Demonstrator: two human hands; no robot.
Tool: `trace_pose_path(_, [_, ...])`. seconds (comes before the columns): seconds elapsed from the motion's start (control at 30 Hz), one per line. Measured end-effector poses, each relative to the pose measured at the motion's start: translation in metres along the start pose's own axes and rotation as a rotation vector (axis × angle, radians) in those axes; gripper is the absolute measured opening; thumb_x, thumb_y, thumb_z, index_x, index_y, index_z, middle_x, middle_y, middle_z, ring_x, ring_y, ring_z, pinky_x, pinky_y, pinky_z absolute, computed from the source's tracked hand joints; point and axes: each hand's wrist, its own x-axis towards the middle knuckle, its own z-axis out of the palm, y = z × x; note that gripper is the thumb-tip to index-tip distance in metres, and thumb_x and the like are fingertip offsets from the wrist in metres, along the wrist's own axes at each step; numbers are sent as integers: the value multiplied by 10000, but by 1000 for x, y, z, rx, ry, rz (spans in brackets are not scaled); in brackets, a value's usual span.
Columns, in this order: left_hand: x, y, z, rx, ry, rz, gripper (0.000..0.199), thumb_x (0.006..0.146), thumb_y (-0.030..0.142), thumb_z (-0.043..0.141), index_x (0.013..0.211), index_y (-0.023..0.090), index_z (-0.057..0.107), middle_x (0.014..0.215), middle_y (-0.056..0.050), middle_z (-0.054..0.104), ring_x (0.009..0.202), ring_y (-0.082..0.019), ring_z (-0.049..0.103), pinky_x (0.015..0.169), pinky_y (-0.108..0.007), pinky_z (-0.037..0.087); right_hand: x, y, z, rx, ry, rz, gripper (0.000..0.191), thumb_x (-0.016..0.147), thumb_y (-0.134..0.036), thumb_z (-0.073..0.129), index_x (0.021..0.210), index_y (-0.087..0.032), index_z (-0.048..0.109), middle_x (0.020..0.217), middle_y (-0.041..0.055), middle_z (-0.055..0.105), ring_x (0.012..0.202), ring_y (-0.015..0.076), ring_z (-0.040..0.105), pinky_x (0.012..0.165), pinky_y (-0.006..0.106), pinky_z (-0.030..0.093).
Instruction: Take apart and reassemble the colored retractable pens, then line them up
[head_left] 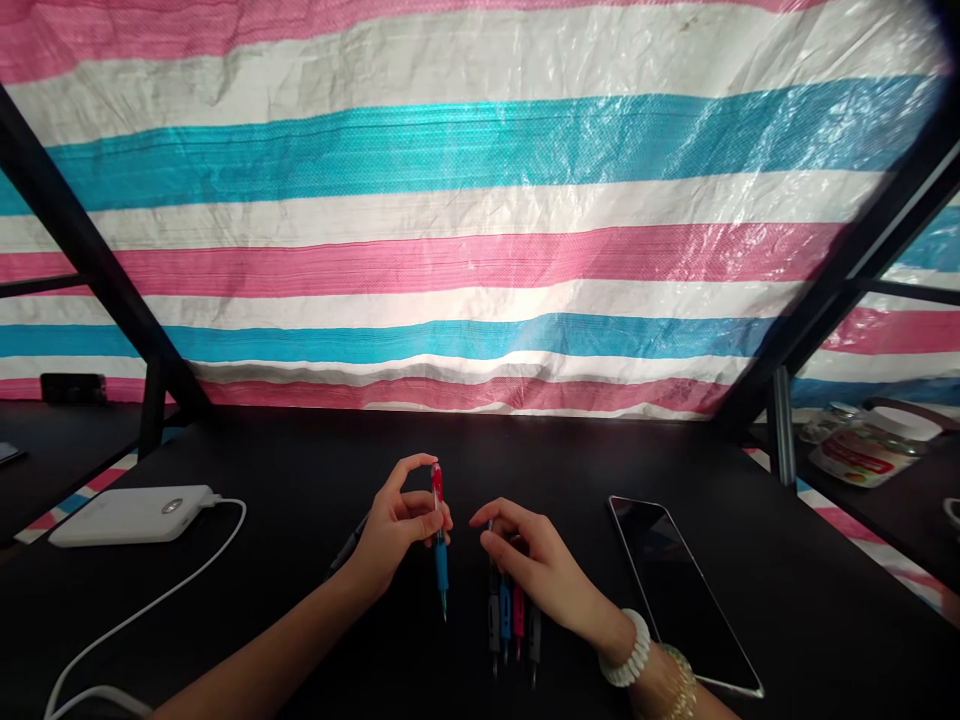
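My left hand (394,530) pinches a retractable pen with a red top and blue grip (440,535) upright between thumb and fingertips, its tip pointing down. Beside it, my right hand (536,565) curves, fingers apart, over several pens (506,610) lying side by side on the black table (300,640). Their upper ends are hidden under that hand, and their barrels show black, blue and pink. A dark pen (349,545) lies partly hidden behind my left hand. A white beaded bracelet (626,650) circles my right wrist.
A white power bank (131,515) with a white cable (150,610) lies left of my hands. A large dark tablet (675,590) lies to the right. A striped tarp (480,250) hangs behind black frame bars (847,270). A glass jar (874,450) stands on a surface at far right.
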Motion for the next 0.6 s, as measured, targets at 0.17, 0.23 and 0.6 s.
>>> trace_pose_path(0.17, [0, 0, 2, -26, 8, 10, 739, 799, 254, 716, 1418, 239, 313, 745, 2, 685, 634, -139, 618, 629, -278, 443, 0, -1, 1, 2, 0, -5, 184, 941, -334, 544, 1031, -206, 639, 640, -47, 489, 587, 118, 447, 549, 247, 352])
trace_pose_path(0.23, [0, 0, 2, -20, 1, 7, 734, 798, 249, 715, 1411, 234, 312, 741, 3, 686, 628, -138, 618, 626, -276, 441, 0, -1, 1, 1, 4, -5, 182, 940, -329, 544, 1033, -205, 640, 645, -46, 490, 589, 117, 441, 547, 245, 348])
trace_pose_path(0.6, [1, -1, -1, 86, -8, -3, 612, 743, 164, 695, 1261, 213, 374, 697, -6, 708, 586, -165, 644, 539, -246, 397, -1, -2, 0, 12, -3, 3, 180, 937, -325, 546, 1037, -202, 632, 646, -45, 495, 588, 117, 439, 551, 244, 350])
